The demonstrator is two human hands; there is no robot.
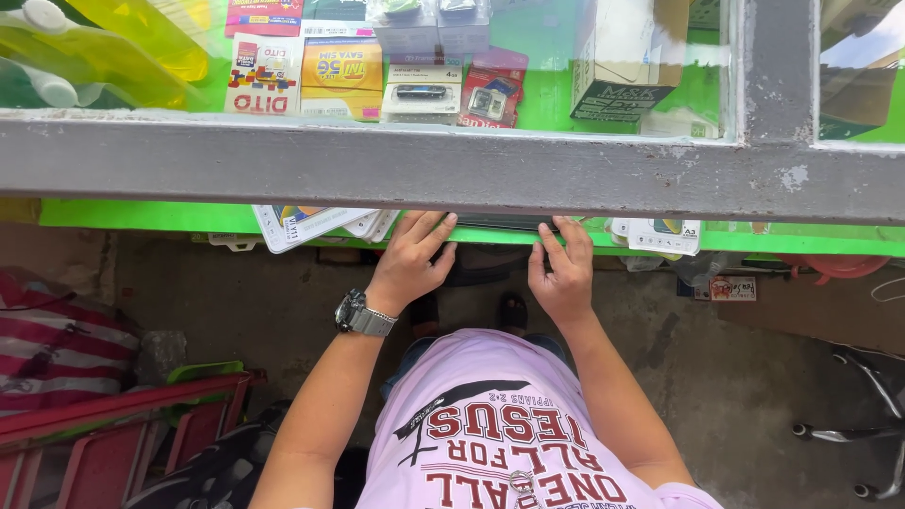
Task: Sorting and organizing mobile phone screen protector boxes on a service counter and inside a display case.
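Hands, left hand point(410, 259) at 11 o'clock and right hand point(564, 273) at 1 o'clock, lie flat with loose fingers on a dark flat thing point(495, 224) on the green shelf point(141, 215) under the grey counter frame point(377, 170), seemingly pulling it out, which needs a gentle tug.

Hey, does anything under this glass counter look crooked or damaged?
Yes: the white packets beside the left hand lie fanned and tilted, jutting past the green shelf edge. The grey counter frame has chipped paint near its right end.
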